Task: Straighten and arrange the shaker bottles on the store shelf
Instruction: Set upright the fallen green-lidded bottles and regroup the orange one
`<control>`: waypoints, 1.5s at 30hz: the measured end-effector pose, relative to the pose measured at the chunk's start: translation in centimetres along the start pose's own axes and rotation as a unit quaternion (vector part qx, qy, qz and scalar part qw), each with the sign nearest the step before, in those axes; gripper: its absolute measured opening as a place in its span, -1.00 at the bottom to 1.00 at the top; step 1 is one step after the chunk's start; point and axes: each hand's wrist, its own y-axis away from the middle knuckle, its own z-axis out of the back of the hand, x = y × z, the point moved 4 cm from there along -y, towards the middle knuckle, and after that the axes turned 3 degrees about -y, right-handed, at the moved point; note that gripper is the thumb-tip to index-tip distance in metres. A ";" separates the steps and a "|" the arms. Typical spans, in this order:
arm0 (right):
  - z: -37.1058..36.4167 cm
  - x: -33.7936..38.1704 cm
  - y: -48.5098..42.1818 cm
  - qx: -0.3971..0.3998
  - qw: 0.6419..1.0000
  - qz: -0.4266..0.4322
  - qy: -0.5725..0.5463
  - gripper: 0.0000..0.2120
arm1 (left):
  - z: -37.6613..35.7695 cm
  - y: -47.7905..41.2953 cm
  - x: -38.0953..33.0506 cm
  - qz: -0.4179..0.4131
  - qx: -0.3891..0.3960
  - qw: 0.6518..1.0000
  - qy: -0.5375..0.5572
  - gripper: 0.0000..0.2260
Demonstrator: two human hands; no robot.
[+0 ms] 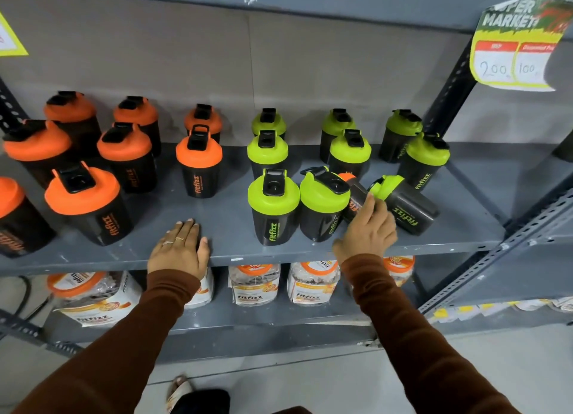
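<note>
A grey metal store shelf (232, 227) carries orange-lidded shakers on the left and green-lidded ones on the right, mostly upright in rows. Two have toppled near the right front: a green-lidded bottle (403, 204) on its side, and an orange-lidded bottle (353, 196) wedged among the greens. The right hand (367, 227) reaches for that orange one, fingers loosely curled, gripping nothing yet. The left hand (179, 249) lies flat and empty on the shelf edge. Next, I'd say, it must be grasped and carried over to the orange side.
</note>
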 end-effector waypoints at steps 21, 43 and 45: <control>0.5 -3.6 -3.4 0.024 0.974 -0.074 -0.214 -0.24 | -0.2 -0.1 0.0 0.004 0.022 1.000 -0.009 -0.61; 6.1 16.6 0.6 0.048 0.787 0.037 -0.614 -0.21 | 0.3 0.0 5.5 -0.111 0.096 0.986 -0.077 -0.22; 4.3 18.6 1.2 0.086 0.809 0.038 -0.580 -0.19 | 0.6 0.3 7.0 -0.126 0.092 0.983 -0.095 -0.27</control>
